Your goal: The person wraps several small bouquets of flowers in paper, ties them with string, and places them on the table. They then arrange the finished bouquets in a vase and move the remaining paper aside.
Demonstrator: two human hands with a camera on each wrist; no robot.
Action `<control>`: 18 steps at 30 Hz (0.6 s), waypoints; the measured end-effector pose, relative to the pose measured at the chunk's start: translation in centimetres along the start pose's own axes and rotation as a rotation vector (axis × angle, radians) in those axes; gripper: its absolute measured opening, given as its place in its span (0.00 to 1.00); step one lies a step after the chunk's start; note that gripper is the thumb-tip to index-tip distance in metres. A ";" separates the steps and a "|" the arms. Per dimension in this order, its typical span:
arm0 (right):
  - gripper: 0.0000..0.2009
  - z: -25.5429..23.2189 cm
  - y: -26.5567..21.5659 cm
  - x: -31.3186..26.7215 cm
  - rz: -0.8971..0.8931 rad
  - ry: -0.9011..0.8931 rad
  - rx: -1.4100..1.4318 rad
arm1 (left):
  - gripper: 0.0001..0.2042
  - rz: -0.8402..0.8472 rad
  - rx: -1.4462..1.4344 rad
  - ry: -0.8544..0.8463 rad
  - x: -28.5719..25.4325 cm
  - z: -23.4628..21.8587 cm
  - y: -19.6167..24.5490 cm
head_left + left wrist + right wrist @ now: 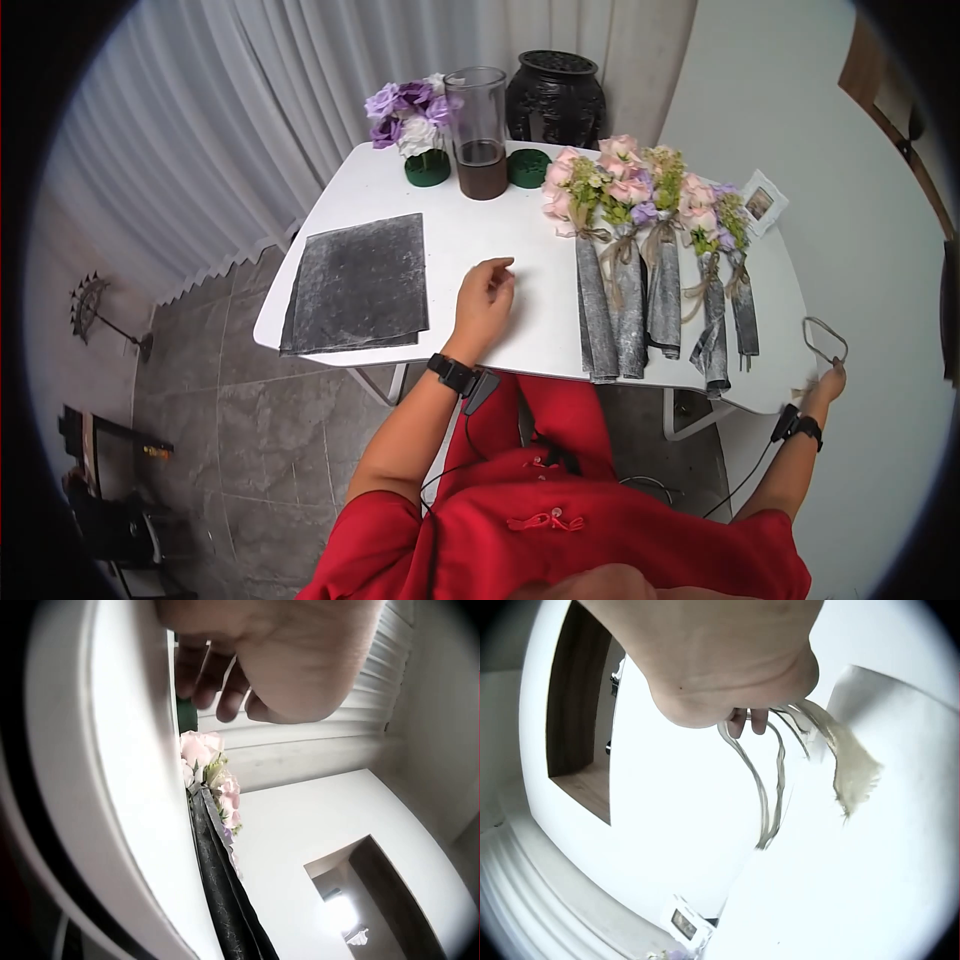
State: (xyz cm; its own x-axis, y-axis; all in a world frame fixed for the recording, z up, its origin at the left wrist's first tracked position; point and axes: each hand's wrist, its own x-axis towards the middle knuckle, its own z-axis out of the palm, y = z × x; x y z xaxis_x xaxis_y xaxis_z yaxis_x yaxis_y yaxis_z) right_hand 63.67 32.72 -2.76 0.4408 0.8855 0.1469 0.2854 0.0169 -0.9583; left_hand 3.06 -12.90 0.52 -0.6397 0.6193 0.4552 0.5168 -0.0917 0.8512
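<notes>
My left hand (pixel 486 306) hovers mid-front, fingers loosely curled; right hand (pixel 828 382) far right, fingers pinched, arm extended.

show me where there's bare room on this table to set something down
On the table, the widest bare patch lies between the dark sheets and the wrapped bouquets, beyond the left hand and short of the tall vase. A smaller one sits behind the sheets, left of the purple and white flowers. It's crowded among the bouquets and around the vase.

We see pale pleated curtains (pixel 230 120) and a plain white wall (pixel 740 90). Beneath us spread grey floor tiles (pixel 250 430), with a black carved stool (pixel 556 98) behind the table (pixel 480 240).
</notes>
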 end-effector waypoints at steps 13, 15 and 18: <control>0.16 7.6 -2.8 -14.1 -0.356 -0.302 0.150 | 0.41 0.368 0.807 -0.648 -0.3 0.6 0.4; 0.16 7.2 -3.3 -13.9 -0.361 -0.291 0.173 | 0.40 0.469 0.534 -0.856 -4.7 0.2 4.6; 0.16 7.1 -8.4 -16.0 -0.558 -0.264 0.082 | 0.27 0.478 0.049 -1.234 -8.6 -0.7 8.2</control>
State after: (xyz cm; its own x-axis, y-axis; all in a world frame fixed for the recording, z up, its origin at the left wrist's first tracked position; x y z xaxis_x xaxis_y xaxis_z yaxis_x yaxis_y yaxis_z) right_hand 48.19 21.67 1.24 0.0159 0.8179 0.5751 0.3410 0.5363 -0.7721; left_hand 12.40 -19.47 3.78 0.5304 0.8346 0.1486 0.5820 -0.4859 0.6520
